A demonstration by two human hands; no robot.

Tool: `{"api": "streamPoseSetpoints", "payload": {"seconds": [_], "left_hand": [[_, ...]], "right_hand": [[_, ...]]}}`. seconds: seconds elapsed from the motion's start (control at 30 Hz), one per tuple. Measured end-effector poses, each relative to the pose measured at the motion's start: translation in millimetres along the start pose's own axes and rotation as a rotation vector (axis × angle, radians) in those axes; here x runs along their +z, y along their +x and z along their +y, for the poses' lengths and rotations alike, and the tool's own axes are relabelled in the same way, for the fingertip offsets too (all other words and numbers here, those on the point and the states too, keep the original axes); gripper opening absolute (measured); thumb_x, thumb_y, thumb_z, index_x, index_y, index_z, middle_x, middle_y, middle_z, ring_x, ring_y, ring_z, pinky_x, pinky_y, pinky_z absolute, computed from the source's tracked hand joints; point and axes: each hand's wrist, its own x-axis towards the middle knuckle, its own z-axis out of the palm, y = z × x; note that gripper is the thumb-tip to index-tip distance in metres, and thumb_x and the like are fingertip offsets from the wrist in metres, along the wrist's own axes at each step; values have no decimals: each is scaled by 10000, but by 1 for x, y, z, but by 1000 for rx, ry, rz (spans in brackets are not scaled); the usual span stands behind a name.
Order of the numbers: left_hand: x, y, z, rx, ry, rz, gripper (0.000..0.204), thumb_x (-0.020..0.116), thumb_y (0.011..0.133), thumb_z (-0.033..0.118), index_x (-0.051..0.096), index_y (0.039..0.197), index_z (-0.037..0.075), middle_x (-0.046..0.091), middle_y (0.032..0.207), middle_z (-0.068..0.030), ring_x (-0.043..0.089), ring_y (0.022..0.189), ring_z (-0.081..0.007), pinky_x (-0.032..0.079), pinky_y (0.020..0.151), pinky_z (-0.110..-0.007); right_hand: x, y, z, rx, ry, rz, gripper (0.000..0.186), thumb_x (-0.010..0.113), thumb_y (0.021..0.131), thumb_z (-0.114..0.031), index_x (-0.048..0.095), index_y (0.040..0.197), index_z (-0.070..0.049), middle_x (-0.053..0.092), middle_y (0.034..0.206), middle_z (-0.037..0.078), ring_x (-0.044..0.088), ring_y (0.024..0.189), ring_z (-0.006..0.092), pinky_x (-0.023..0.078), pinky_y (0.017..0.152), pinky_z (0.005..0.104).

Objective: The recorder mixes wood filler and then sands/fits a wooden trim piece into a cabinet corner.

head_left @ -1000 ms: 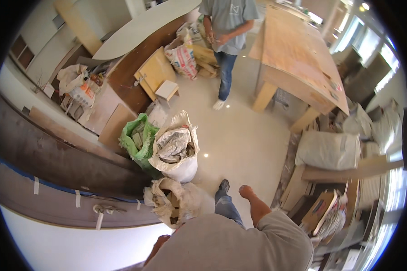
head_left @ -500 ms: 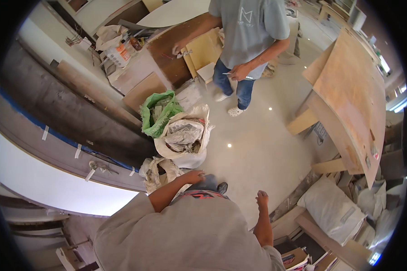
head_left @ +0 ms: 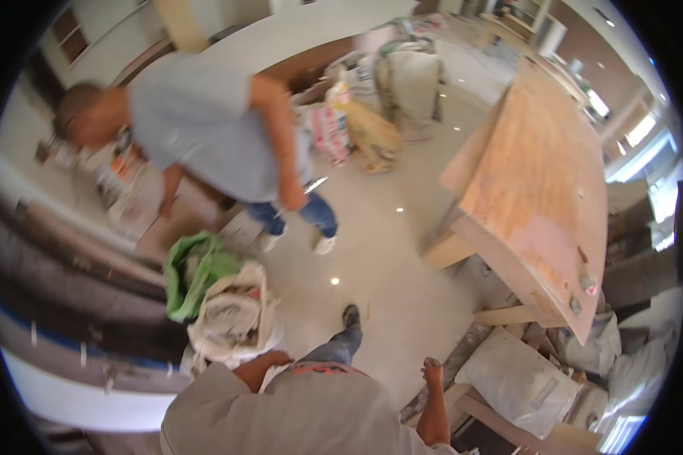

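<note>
My left hand [head_left: 278, 359] hangs low at my left thigh, just beside a white woven sack [head_left: 239, 318] stuffed with crumpled scraps. Its fingers are blurred and partly merge with my trousers. Out to my right, my right hand [head_left: 432, 371] is raised at the end of a bent forearm, its fingers curled in with nothing visible in them. It is above the floor and touches nothing, with a full whitish sack [head_left: 520, 379] nearest to it. My foot [head_left: 350, 315] steps forward on the floor.
A co-worker [head_left: 205, 129] bends over at the left, holding a thin shiny object [head_left: 316, 184]. A green sack [head_left: 197, 273] stands by the white one. Right of me is a large plywood-topped piece [head_left: 535, 205]. Several sacks [head_left: 413, 80] stand farther back on the shiny floor [head_left: 387, 250].
My view has shifted forward and right, and my foot has stepped ahead. The co-worker has moved left and bent down. My left hand has dropped back to my side.
</note>
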Motion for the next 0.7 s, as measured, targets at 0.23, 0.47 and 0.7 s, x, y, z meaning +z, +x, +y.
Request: {"api": "streamPoseSetpoints", "payload": {"seconds": [0.23,0.47,0.7], "left_hand": [[-191,23,117,225,-101,441,634,561,972,518,627,1357,18,627,1385,-221,572,1311,-384,431,1127,-445],[-395,21,265,490,-506,527,561,648,978,377,594,1392,1,680,1314,-205,654,1220,-324,494,1049,-393],[-551,61,296,482,-377,612,561,667,965,355,593,1393,1,685,1307,-215,661,1218,-322,507,1030,-395]], "right_hand": [[-19,41,-180,-355,-428,176,345,586,1005,-300,753,983,1,755,885,174,745,818,273,566,734,384],[31,100,-339,-593,-305,55,265,591,989,-240,739,1018,-23,756,899,153,753,861,284,571,791,379],[67,172,-544,-848,-206,-89,172,620,918,-6,689,1066,-59,745,1051,143,748,931,304,587,812,392]]}}
